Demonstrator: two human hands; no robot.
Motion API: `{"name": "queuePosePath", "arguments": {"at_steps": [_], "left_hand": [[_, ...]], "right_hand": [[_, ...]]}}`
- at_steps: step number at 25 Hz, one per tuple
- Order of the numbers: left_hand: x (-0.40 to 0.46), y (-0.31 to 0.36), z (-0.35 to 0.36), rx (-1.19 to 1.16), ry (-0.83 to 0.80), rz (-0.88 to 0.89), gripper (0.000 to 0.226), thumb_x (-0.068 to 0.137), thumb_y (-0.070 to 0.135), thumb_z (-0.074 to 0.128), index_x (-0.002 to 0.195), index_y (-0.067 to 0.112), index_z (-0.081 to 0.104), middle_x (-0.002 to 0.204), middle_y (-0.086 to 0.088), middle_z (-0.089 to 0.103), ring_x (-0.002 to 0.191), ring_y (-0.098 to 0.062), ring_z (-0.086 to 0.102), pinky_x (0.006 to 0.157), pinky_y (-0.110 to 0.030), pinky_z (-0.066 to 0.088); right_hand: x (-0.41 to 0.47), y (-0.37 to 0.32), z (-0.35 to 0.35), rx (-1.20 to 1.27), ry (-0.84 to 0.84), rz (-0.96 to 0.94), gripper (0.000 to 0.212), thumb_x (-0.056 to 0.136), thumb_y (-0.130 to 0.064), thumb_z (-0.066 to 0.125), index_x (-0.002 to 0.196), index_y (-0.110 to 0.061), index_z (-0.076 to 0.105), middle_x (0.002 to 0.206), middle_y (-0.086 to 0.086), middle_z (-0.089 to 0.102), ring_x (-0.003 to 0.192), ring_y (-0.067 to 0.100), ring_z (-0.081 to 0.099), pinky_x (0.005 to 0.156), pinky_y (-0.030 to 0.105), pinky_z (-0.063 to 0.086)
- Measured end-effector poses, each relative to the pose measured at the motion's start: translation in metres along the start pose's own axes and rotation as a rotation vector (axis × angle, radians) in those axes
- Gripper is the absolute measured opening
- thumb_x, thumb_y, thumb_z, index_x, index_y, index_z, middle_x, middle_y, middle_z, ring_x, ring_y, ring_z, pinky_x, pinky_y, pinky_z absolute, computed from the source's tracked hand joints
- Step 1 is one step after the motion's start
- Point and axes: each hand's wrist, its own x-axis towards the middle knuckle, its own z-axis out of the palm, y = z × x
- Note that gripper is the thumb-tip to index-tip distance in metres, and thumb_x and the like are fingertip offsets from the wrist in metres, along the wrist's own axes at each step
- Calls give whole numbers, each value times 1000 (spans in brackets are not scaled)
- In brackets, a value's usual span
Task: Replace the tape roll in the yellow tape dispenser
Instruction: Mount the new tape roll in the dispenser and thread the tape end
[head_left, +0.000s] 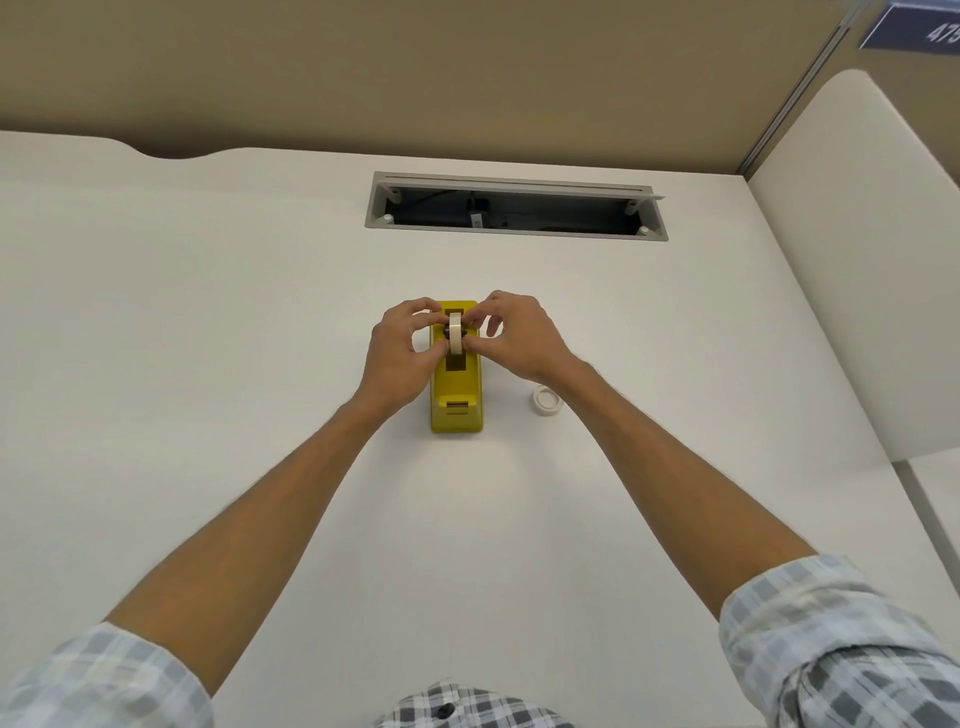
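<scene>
Sleeves, plaid and rolled, at near counter edge; bare forearms reach toward mid-counter (208, 312), a smooth off-white surface. Yellow tape dispenser (456, 395), blocky, glossy, stands lengthwise at centre. Left hand (400, 345) and right hand (511, 332) close together, both pinching a cream tape roll (455, 332) upright over the dispenser's slot. Small white ring, a second roll (548, 400), lies flat just right. Beyond: grey-framed rectangular cable hatch (517, 206) near far edge.
</scene>
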Motion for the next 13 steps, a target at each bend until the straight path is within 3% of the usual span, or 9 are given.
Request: {"name": "queuePosePath", "arguments": {"at_steps": [6,8,11,13], "left_hand": [[-2,2,-1,-2,10,-9,28,85,15,69,113,15,70,131,0,59,126,-17,47,104,-31,39],[-5,3,0,-3,21,-41,41,85,17,69,125,16,62,137,-2,56,131,-18,45,109,-35,39],[-6,2,0,-10,-19,-75,56,88,19,67,140,18,47,148,-2,46,138,-19,40,112,-37,36],[-9,0,1,-41,-63,-84,58,91,17,63,145,18,41,151,-1,42,140,-19,38,113,-36,36]], "right_hand": [[-8,0,1,3,69,-25,30,83,-37,69,109,-22,72,94,-8,64,81,11,61,74,36,56],[-8,-2,1,-7,96,-38,40,84,-40,67,119,-22,67,109,-6,65,91,10,61,79,34,55],[-5,-5,-1,-127,-9,-60,54,87,-48,63,135,-23,56,139,-3,53,119,14,53,92,35,49],[-3,-5,-3,-220,-82,-83,55,89,-47,61,137,-22,53,144,-2,48,127,17,47,95,36,47]]}}
